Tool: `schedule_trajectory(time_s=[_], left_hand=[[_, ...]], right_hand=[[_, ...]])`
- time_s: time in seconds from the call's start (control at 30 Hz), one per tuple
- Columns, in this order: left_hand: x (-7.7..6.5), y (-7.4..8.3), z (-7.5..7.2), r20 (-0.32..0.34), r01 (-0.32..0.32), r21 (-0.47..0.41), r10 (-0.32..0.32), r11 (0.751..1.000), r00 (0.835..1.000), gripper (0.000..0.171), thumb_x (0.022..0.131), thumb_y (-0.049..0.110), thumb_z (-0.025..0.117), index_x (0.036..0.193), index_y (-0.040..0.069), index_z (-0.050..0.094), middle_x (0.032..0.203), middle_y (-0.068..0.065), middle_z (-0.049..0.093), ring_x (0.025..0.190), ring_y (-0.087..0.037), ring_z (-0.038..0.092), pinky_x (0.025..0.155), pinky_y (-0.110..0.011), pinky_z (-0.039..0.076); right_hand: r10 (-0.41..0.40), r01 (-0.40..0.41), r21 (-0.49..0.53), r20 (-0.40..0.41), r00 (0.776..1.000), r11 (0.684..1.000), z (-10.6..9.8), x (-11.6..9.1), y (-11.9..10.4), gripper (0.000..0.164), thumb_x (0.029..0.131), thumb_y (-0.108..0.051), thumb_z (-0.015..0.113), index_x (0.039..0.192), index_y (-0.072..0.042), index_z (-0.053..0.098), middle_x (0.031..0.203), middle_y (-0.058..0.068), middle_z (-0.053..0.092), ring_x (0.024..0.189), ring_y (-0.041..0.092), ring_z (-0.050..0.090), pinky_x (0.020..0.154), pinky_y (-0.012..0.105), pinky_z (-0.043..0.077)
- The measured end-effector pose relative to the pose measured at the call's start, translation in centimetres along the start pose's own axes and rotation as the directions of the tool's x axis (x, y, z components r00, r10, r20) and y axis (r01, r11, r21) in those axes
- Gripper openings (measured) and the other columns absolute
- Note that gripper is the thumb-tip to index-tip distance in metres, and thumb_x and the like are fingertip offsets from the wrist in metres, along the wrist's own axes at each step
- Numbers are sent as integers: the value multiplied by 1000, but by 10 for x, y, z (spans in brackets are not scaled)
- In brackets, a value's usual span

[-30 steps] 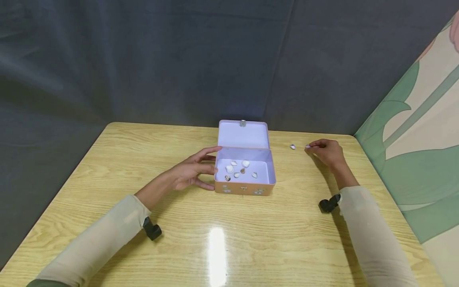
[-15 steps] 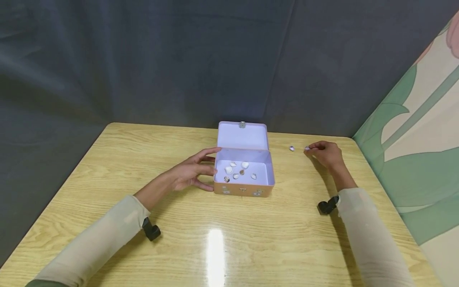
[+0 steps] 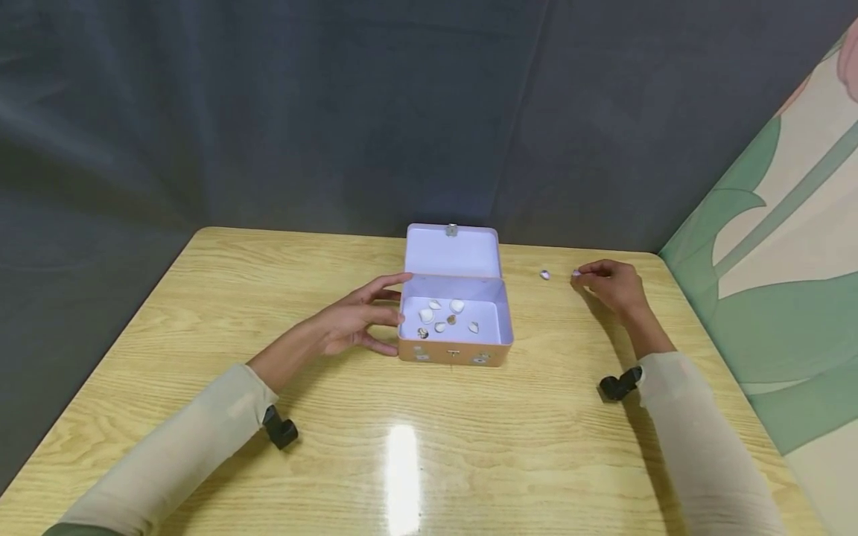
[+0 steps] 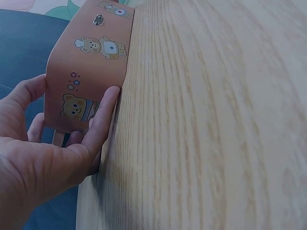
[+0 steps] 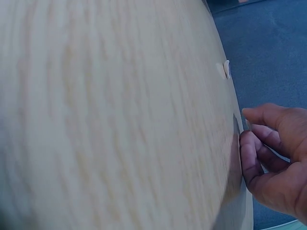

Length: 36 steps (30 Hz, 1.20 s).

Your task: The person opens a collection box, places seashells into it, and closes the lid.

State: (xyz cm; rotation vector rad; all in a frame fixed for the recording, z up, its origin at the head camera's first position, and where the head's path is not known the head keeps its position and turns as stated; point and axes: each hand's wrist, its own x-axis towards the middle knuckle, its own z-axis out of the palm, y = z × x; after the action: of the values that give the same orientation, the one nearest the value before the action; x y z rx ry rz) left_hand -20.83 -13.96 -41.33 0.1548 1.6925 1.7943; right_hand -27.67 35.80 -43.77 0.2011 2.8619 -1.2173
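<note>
An orange tin box (image 3: 456, 353) with a lilac inside stands with its lid (image 3: 452, 249) raised. Several small seashells (image 3: 427, 316) lie inside it. My left hand (image 3: 355, 321) grips the box's left end, its fingers spread along the side. Bear pictures show on the box front in the left wrist view, where a fingertip (image 4: 111, 96) sits at the lower front edge. To the right, my right hand (image 3: 611, 284) pinches a small seashell (image 3: 576, 273) between thumb and fingertips, close over the table. Another seashell (image 3: 545, 275) lies between that hand and the box.
The wooden table (image 3: 322, 461) has its back edge just behind the lid. A dark curtain (image 3: 348, 119) hangs behind it, and a leaf-patterned cloth (image 3: 798, 298) runs along the right side.
The view shifts slightly. The right hand stays at the same spot with its fingertips on the seashell; the left hand keeps its hold on the box.
</note>
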Motion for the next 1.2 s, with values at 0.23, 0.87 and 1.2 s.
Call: schedule_trajectory(time_s=[0.23, 0.87, 1.2], left_hand=[[-1, 1, 1, -7, -1, 2, 1, 1000, 1000, 80, 110, 6, 68, 175, 41, 37, 178, -11, 27, 139, -38, 62, 92, -54, 73], [-1, 2, 2, -7, 4, -4, -4, 1000, 1000, 81, 110, 5, 68, 176, 40, 36, 179, -11, 25, 141, -40, 60, 90, -53, 74], [-1, 2, 1, -6, 1, -2, -1, 1000, 1000, 81, 111, 5, 67, 177, 39, 35, 180, -12, 23, 146, -41, 56, 90, -53, 74]], right_hand=[[-18, 19, 113, -5, 1000, 993, -2, -2, -2, 46, 111, -27, 72, 144, 5, 70, 109, -15, 73, 88, -13, 62, 81, 5, 57], [-124, 129, 127, -46, 991, 983, 0, -21, -31, 45, 109, -35, 77, 138, -1, 77, 92, -41, 67, 89, -15, 66, 78, 7, 58], [-209, 213, 173, -44, 977, 962, 11, -37, -56, 40, 107, -31, 80, 135, -2, 79, 103, -22, 78, 91, -10, 69, 83, 12, 62]])
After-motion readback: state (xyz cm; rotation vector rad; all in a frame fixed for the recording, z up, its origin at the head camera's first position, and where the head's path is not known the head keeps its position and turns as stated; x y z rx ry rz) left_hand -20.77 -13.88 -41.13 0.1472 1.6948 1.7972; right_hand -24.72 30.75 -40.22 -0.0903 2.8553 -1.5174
